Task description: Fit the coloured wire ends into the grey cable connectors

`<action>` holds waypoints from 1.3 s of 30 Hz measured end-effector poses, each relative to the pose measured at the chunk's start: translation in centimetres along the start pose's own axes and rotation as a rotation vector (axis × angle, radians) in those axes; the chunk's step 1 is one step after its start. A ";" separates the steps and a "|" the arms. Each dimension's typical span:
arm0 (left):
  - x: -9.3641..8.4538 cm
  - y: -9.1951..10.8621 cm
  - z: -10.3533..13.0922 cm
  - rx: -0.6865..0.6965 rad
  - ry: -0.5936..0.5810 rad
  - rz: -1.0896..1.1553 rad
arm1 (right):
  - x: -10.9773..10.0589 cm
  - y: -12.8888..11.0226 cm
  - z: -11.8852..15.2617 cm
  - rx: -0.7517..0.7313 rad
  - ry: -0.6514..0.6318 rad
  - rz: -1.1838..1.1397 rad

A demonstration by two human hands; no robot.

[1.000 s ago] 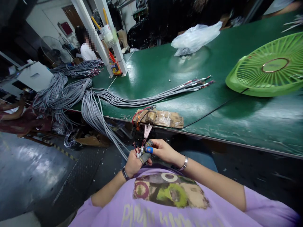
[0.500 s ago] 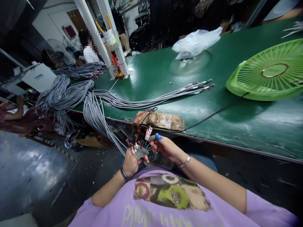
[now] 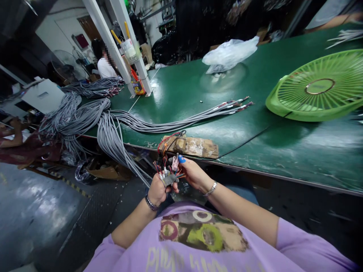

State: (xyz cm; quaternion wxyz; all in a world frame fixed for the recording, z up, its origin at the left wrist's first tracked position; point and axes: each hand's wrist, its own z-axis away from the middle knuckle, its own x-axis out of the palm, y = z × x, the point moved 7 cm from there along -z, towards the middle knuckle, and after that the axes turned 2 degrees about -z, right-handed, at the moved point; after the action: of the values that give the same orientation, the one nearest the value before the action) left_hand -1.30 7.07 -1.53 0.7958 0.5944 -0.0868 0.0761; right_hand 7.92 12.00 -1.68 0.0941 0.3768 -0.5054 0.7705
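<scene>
My left hand (image 3: 157, 192) is closed around the ends of several grey cables (image 3: 133, 165), at the front of the table. Thin coloured wires (image 3: 165, 163) fan out above its fingers, and a grey wrap (image 3: 169, 180) covers what looks like its thumb. My right hand (image 3: 195, 174) pinches a small pink plastic clip (image 3: 175, 163) right beside those wires; whether the clip touches them I cannot tell. A blue cover (image 3: 181, 159) sits on a fingertip of this hand. Just beyond both hands lies a wooden block (image 3: 198, 146) with red and black leads attached.
More grey cables (image 3: 159, 127) lie across the green table (image 3: 181, 87), bundled at left. A green fan (image 3: 320, 88) stands at right, its black cord (image 3: 244, 141) reaching the block. Behind are a plastic bag (image 3: 231, 54) and white posts (image 3: 124, 45). Other people sit at left.
My right hand has moved left and slightly up, bringing the pink clip closer to the wires. My left hand keeps its hold on the cables. The view has shifted slightly.
</scene>
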 end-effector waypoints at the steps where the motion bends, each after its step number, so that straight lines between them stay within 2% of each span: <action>1: -0.1 -0.1 0.0 -0.002 0.001 -0.003 | 0.0 0.0 0.0 -0.011 0.013 -0.009; 9: -0.1 -0.9 -0.1 -0.024 -0.003 -0.045 | -0.2 0.1 -0.2 -0.015 0.084 -0.086; 12: 0.0 -0.8 0.0 -0.023 0.000 -0.040 | -0.1 0.2 -0.2 -0.007 0.071 -0.104; 18: 0.1 -0.4 1.2 -0.003 0.017 -0.024 | -0.6 1.3 -0.1 0.110 0.075 -0.199; 21: -0.1 -0.5 1.9 0.003 0.047 -0.033 | -0.4 1.4 0.1 0.147 0.027 -0.210; 30: -0.4 0.4 1.6 0.062 0.096 -0.011 | -0.5 0.8 -0.1 -0.026 -0.005 -0.103; 35: 0.0 0.6 1.1 0.070 0.062 -0.010 | 0.0 1.1 -0.7 0.012 -0.070 -0.167; 39: 0.2 0.3 0.9 0.057 0.059 -0.018 | 0.0 1.2 -1.0 0.013 -0.061 -0.232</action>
State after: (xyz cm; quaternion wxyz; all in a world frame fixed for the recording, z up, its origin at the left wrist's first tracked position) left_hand -1.21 6.32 -0.96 0.7815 0.6151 -0.0559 0.0887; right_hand 6.85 12.27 -2.73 0.1645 0.4567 -0.4559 0.7460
